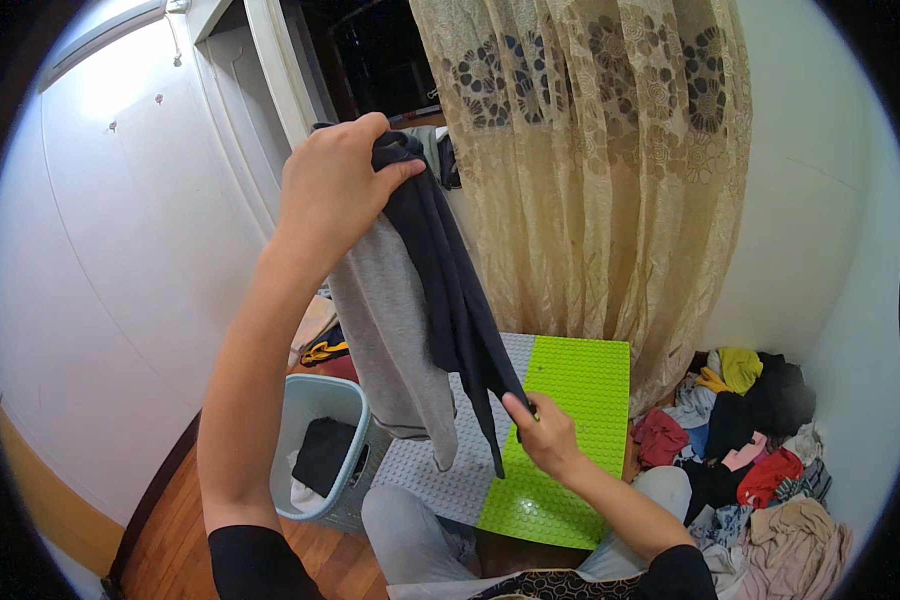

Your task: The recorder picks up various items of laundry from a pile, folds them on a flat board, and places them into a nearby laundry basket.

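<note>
My left hand (332,190) grips the bunched top of a dark garment (450,290) held high beside a grey one (395,330) — my right hand (542,430) pinches its lower end above the green-and-grey studded mat (570,440), laundry basket (320,450) below left.

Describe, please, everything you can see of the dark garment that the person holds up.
The dark garment looks like soft navy or black fabric, with a grey inner side or a second grey piece hanging beside it. It hangs down in long folds, bunched at the top. The left hand grips its top, raised high. The right hand pinches a lower end, above the green and grey studded mat. It touches only the hands. It hangs in front of the beige curtain, above the laundry basket.
</note>
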Demonstrator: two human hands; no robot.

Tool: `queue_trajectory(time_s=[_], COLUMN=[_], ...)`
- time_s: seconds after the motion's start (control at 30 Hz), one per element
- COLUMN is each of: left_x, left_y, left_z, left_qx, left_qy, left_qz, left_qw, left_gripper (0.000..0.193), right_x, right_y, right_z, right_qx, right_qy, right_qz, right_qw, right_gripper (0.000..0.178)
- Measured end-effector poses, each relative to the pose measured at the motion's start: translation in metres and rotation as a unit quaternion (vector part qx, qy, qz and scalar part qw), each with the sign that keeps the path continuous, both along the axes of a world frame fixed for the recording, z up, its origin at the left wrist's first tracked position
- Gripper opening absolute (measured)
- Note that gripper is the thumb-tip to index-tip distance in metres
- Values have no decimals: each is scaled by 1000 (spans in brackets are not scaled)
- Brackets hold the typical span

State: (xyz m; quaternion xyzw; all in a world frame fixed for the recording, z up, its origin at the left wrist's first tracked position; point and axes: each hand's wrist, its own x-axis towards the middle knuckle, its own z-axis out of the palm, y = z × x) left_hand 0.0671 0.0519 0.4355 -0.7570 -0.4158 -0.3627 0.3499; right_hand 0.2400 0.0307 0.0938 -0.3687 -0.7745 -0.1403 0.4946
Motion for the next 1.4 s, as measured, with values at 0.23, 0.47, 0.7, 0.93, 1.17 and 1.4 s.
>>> queue_trajectory(time_s=[0.23,0.47,0.7,0.93,1.17,1.4], left_x=[13,2,-7,4,-20,-16], left_y=[-11,2,91,117,56,-29], left_z=[2,1,-47,-41,-152,-448], left_qx=[-35,-11,-129,20,-99,-460], left_qy=[-6,-2,0,-145,-243,-226], left_qz=[43,77,159,33,-60,-31], left_qw=[998,997,979,989,963,858], left_gripper=[32,34,32,26,13,19], right_x=[-34,22,179,276,258,273], right_y=[-17,65,134,171,124,83], right_z=[-4,-43,-62,34,78,-17], right_qx=[-133,-512,-377,-150,-10,-100], right_qy=[128,262,291,337,193,-16], right_qz=[5,101,5,-128,-253,-252], right_qw=[983,812,879,920,948,963], right_gripper=[24,20,9,8,7,4])
